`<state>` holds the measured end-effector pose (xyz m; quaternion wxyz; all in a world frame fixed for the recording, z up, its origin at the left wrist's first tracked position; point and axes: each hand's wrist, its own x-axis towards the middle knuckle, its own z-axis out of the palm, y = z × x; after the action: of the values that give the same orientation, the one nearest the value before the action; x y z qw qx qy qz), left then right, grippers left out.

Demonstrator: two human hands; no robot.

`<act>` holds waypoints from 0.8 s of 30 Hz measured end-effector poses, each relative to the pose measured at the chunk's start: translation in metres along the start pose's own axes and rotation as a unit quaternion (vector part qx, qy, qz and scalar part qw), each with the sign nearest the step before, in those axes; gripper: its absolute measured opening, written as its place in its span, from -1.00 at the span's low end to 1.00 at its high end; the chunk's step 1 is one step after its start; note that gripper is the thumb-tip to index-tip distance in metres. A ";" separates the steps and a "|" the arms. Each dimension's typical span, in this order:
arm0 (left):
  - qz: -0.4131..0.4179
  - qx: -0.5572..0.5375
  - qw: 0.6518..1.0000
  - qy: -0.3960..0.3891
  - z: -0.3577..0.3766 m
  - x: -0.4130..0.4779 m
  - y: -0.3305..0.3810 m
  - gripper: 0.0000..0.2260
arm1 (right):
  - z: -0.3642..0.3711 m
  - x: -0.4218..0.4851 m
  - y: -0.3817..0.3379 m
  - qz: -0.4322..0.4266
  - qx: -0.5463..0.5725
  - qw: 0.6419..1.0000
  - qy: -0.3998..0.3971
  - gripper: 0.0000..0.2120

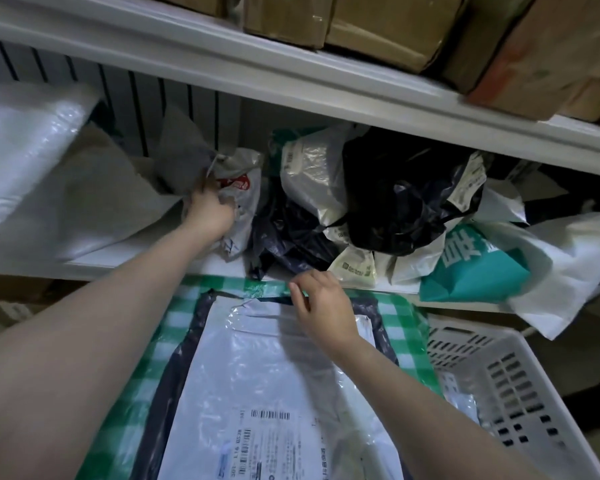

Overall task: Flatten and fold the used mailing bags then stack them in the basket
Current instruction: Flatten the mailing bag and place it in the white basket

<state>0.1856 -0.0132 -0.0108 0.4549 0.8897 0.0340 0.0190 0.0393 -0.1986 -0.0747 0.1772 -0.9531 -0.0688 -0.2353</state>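
While a white mailing bag [257,393] lies flattened but not yet folded on the checked surface [406,341] nearest you, your right grip [323,306] rests bent-fingered on its far edge; whether it pinches, I cannot tell. The basket [520,375] just right shows little inside. On the shelf [118,258] beyond, your left grip [210,206] is clamped on a crumpled bag [243,168]. The pile [395,195] beside it awaits. Progress judged early.

Glossy crinkled plastic mailing bags [388,202] — perforated plastic basket [520,386], seemingly matt.
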 end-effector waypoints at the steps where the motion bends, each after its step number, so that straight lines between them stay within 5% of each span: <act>1: 0.033 -0.021 0.999 0.000 -0.002 -0.006 0.007 -0.41 | -0.001 0.000 0.002 0.001 0.005 1.000 0.003 -0.71; 6: 0.215 -0.111 0.968 0.065 -0.015 -0.044 0.044 -0.54 | -0.010 0.002 -0.004 0.099 0.100 0.990 -0.021 -0.79; 10: 0.214 -0.209 0.944 0.138 -0.031 -0.084 0.055 -0.66 | -0.027 0.000 -0.020 0.207 0.221 0.953 -0.001 -0.73; 13: 0.141 -0.294 0.933 0.150 -0.039 -0.113 0.052 -0.69 | -0.043 -0.006 -0.033 0.310 0.375 0.873 -0.024 -0.57; 15: 0.091 -0.342 0.925 0.140 -0.039 -0.132 0.046 -0.74 | -0.061 -0.012 -0.046 0.369 0.511 0.773 -0.074 -0.60; 18: 0.065 -0.358 0.920 0.143 -0.036 -0.165 0.038 -0.81 | -0.089 -0.023 -0.065 0.324 0.648 0.676 -0.134 -0.77; 21: 0.050 -0.357 0.913 0.190 -0.034 -0.190 0.036 -0.84 | -0.103 -0.036 -0.073 0.304 0.698 0.636 -0.127 -0.79; 24: -0.001 -0.350 0.910 0.223 -0.031 -0.204 0.036 -0.80 | -0.111 -0.048 -0.067 0.384 0.669 0.631 -0.086 -0.81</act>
<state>-0.0178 -0.0254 0.0361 0.7173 0.6463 0.1272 0.2272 -0.0646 -0.1800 0.0151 0.8338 -0.5292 0.1500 0.0478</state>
